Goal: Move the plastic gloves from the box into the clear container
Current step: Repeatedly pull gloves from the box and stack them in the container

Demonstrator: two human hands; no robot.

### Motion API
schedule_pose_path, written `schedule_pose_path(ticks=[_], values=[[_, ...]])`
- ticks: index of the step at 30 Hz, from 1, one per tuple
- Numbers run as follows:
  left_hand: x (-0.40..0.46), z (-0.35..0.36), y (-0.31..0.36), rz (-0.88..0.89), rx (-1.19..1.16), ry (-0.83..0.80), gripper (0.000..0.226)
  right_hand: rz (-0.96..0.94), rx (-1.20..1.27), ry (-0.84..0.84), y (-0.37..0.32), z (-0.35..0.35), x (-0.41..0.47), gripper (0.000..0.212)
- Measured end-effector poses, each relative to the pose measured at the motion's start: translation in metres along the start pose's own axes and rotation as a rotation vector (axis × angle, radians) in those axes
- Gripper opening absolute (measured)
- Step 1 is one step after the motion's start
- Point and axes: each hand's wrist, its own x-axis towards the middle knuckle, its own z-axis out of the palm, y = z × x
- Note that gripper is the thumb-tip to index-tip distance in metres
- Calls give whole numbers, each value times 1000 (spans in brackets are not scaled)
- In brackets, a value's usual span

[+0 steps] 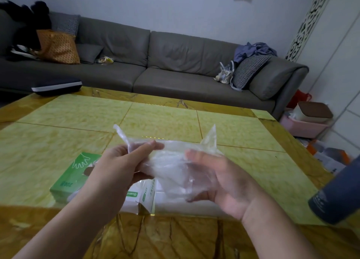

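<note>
Below, box (76, 179), apparently emptied, hands (120, 167) holding gloves (171, 161)

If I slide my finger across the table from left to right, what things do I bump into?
Green glove box → left hand → plastic gloves → right hand → dark bottle.

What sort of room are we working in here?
Most likely a home living room: a long grey sofa with cushions and clothes sits behind a low yellow-tiled table.
</note>
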Motion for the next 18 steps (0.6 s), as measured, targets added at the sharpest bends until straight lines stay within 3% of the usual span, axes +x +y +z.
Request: schedule_pose_path(ticks=[2,4,6,9,13,18], values=[[-1,1,0,72,7,37,22,29,-47,-1,1,-5,0,22],[-2,1,2,129,4,33,18,-61,10,159,2,-11,4,16],[-6,4,5,151,43,-36,24,-173,140,286,-1,-16,6,10],[-11,12,3,158,110,-137,30,-239,273,341,-5,-23,5,10],[-8,13,5,125,103,-33,22,-202,-46,482,-2,-30,6,12],[1,6,5,-8,10,49,17,-204,-211,571,-1,-38,5,8]])
